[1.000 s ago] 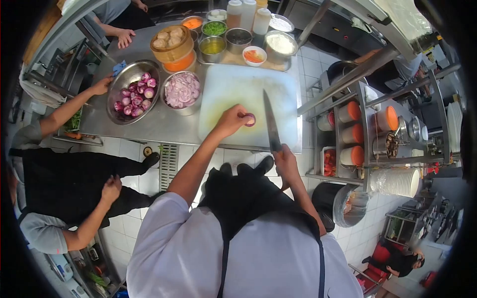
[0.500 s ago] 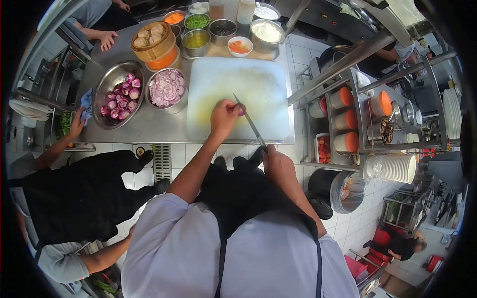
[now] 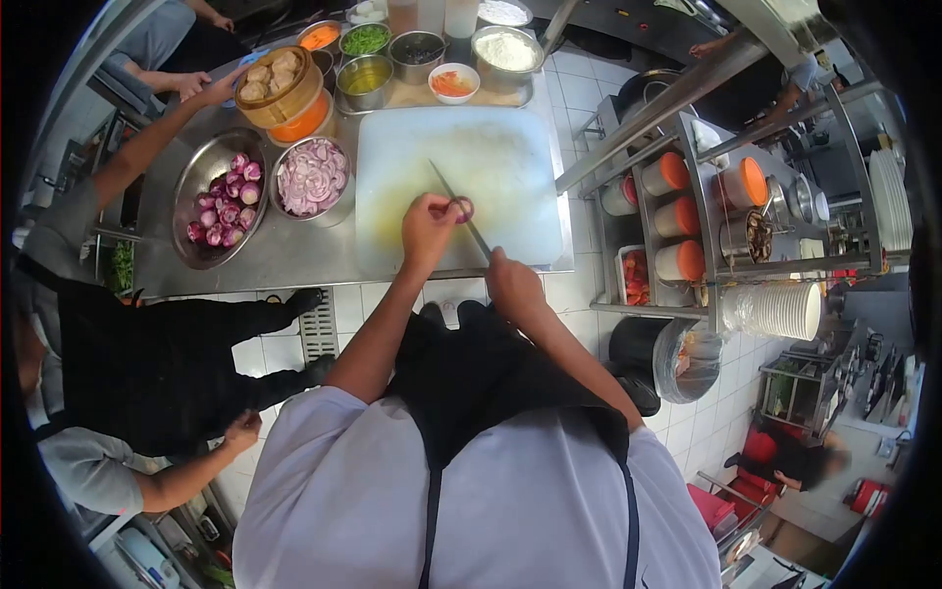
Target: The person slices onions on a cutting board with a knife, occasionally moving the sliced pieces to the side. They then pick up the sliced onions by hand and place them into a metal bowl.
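From beside the steel counter (image 3: 285,257), I see the person's left hand (image 3: 430,232) with fingers pinched closed on a small, round purple onion (image 3: 462,210) over a pale plastic cutting board (image 3: 515,167). The right hand (image 3: 514,287) grips a long, narrow steel knife (image 3: 478,239), its blade at the onion. Cutting or trimming seems underway; the next stroke calls for fingertips clear of the edge.
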Demonstrator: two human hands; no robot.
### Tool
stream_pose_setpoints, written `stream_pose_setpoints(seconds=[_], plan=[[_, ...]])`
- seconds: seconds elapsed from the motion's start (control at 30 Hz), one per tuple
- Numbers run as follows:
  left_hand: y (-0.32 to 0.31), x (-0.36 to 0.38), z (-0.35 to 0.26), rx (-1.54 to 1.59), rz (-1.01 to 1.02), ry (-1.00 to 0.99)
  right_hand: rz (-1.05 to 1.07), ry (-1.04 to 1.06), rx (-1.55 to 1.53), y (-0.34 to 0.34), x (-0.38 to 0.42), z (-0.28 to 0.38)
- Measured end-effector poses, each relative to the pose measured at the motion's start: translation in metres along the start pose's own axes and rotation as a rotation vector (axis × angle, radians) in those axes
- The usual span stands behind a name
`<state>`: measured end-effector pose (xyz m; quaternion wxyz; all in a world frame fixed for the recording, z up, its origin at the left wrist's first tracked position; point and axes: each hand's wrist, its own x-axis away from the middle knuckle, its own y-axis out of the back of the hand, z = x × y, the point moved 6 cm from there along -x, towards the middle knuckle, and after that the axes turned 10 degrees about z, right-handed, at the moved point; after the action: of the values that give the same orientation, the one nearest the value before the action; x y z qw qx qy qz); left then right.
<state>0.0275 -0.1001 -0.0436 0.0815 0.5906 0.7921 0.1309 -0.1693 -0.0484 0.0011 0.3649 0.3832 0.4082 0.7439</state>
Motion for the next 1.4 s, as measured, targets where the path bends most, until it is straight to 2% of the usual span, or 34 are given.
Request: stream_pose_setpoints(seconds=[0.1, 0.17, 0.3, 0.37, 0.4, 0.47, 0.6, 0.67, 0.8, 0.93, 1.07, 1.17, 1.4], plan=[[-0.001, 0.005, -0.005, 0.014, -0.008, -0.035, -0.039, 0.05, -0.065, -0.005, -0.011, -0.003], [0.0, 0.02, -0.031, -0.094, 0.021, -0.161, -0.004, 0.039, -0.1, -0.004, -0.013, -0.012], [-0.009, 0.03, -0.051, -0.389, -0.001, -0.458, 0.132, -0.005, -0.428, -0.003, -0.017, -0.032], [-0.011, 0.029, -0.051, -0.478, 0.087, -0.393, 0.184, -0.075, -0.486, 0.001, -0.013, -0.034], [-0.01, 0.029, -0.052, -0.523, 0.132, -0.357, 0.126, -0.044, -0.381, 0.004, -0.011, -0.033], [-0.008, 0.032, -0.053, -0.565, 0.19, -0.376, 0.008, 0.018, -0.175, 0.009, -0.007, -0.028], [-0.002, 0.039, -0.071, -0.498, 0.191, -0.429, -0.068, 0.083, -0.057, 0.014, -0.006, -0.009], [-0.003, 0.037, -0.066, -0.507, 0.267, -0.442, -0.086, 0.101, -0.005, 0.005, -0.011, -0.003], [-0.003, 0.034, -0.06, -0.485, 0.373, -0.447, 0.007, 0.074, 0.06, 0.005, -0.016, 0.007], [0.0, 0.036, -0.065, -0.441, 0.382, -0.46, 0.083, 0.04, 0.12, 0.037, -0.007, 0.026], [0.0, 0.035, -0.064, -0.395, 0.38, -0.448, 0.13, -0.008, 0.141, 0.034, -0.004, 0.028], [0.001, 0.034, -0.061, -0.389, 0.371, -0.431, 0.051, 0.034, 0.086, 0.001, -0.02, 0.015], [0.004, 0.033, -0.061, -0.359, 0.417, -0.424, 0.065, 0.07, 0.07, 0.027, -0.034, 0.017]])
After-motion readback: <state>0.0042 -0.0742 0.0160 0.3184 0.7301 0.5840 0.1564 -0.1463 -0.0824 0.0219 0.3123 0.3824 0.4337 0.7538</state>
